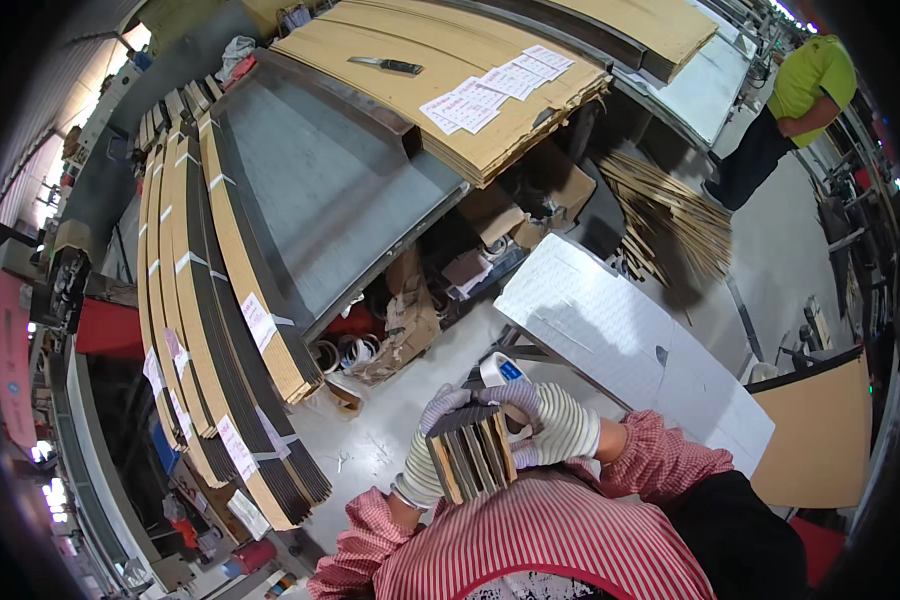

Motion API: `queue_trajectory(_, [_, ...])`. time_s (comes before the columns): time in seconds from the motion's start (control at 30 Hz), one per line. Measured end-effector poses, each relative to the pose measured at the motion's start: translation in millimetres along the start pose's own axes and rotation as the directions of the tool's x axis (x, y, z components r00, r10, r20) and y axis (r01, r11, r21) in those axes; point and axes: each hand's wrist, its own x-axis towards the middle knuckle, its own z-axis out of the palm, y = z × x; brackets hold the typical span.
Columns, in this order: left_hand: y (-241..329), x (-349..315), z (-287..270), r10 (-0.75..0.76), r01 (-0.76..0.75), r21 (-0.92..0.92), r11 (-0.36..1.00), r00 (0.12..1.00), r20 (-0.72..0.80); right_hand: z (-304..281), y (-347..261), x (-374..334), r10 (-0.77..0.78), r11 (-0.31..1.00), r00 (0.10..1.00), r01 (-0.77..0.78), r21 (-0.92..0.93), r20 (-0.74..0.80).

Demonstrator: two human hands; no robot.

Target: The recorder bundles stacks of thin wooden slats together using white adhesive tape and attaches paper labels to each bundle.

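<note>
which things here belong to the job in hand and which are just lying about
In the job, by the look of it:
- strip bundle, gripped by the left hand and right hand
- tape roll, close by the right hand

Seemingly just lying about:
- knife on the cardboard stack
- loose strips beyond the white board

Knife on brown boards, white paper slips, co-worker in lime shirt
</note>
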Motion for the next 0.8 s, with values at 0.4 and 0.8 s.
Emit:
queue_trajectory(0.4, [-30.9, 33.7, -122.0, -0.128, 0.160, 0.484, 0.860, 0.987, -0.099, 52.5, 56.7, 8.8, 0.206, 0.944, 0.977, -0.212, 0.253, 0.051])
queue_trajectory(0.8, [29.1, -0.4, 19.8, 0.432, -0.389, 0.825, 0.409, 0.879, 0.200, -60.4, -29.5, 17.4, 0.294, 0.835, 0.889, -0.061, 0.547, -0.351])
